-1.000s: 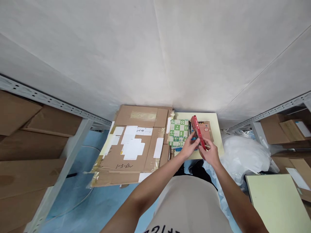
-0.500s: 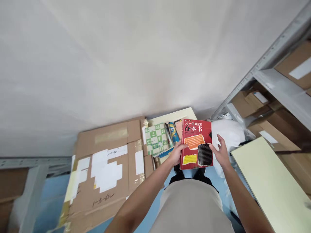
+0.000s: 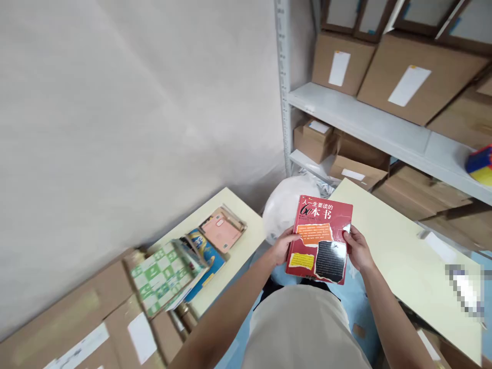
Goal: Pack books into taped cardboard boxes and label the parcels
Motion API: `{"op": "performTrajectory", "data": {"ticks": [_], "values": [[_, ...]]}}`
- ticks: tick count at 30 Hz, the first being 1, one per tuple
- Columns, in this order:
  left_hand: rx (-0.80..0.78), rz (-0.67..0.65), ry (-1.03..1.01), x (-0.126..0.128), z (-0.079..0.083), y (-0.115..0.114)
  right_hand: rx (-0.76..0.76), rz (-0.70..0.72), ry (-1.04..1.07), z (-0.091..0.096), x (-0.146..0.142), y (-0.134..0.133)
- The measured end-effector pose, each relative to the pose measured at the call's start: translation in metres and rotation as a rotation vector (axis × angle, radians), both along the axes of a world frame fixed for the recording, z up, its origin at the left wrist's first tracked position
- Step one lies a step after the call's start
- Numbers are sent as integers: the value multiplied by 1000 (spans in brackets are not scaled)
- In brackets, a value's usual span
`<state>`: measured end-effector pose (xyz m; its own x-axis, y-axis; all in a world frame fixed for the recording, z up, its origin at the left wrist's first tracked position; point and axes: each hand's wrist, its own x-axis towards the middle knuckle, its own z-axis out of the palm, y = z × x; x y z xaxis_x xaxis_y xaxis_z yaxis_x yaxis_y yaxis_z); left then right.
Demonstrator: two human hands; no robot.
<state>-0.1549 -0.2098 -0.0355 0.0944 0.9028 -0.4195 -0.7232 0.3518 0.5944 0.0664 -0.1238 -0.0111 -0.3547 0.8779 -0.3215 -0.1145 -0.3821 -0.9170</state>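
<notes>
I hold a red paperback book [image 3: 321, 233] with white Chinese title lettering, cover up, in front of my body. My left hand [image 3: 283, 246] grips its left edge, thumb on the cover. Closed on the right edge is my right hand [image 3: 356, 249]. To the left, on a pale yellow table [image 3: 238, 205], lies a loose pile of books: a green checkered book [image 3: 163, 277], a blue book [image 3: 205, 253] and a pink book [image 3: 221, 230].
A second pale yellow table [image 3: 407, 261] stands to the right. Behind it a grey metal shelf [image 3: 369, 123] carries cardboard boxes [image 3: 418, 82]. A white plastic bag [image 3: 286, 207] lies between the tables. Taped cardboard boxes [image 3: 88, 328] sit at lower left against the white wall.
My view has swung to the right, toward the shelf. The red book went from on edge over the pile to cover up, now held by both hands over the gap between the tables.
</notes>
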Motion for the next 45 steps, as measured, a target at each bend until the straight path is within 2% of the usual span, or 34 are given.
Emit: {"op": "performTrajectory", "data": {"ticks": [3, 5, 9, 14, 19, 22, 27, 32, 36, 43, 45], "values": [[76, -102, 13, 34, 6, 36, 41, -123, 26, -6, 44, 15], [115, -175, 29, 52, 7, 52, 75, -198, 17, -9, 71, 24], [64, -345, 186, 78, 0, 65, 113, -358, 5, -14, 115, 40], [-15, -371, 381, 98, -13, 77, 59, -481, 51, -22, 151, 53], [-5, -460, 366, 109, -24, 100, 13, -506, 9, -28, 170, 73], [-22, -484, 353, 111, -33, 113, 17, -595, -56, -28, 177, 96], [-60, -529, 302, 111, -45, 134, -24, -640, -174, -21, 182, 135], [-57, -596, 260, 109, -50, 155, 1, -683, -216, -20, 186, 162], [-60, -641, 251, 106, -50, 168, 30, -663, -273, -22, 194, 172], [-133, -499, 93, 117, -55, 172, 46, -575, -248, -18, 210, 172], [-138, -464, 64, 123, -57, 170, 31, -512, -203, -15, 219, 174]]}}
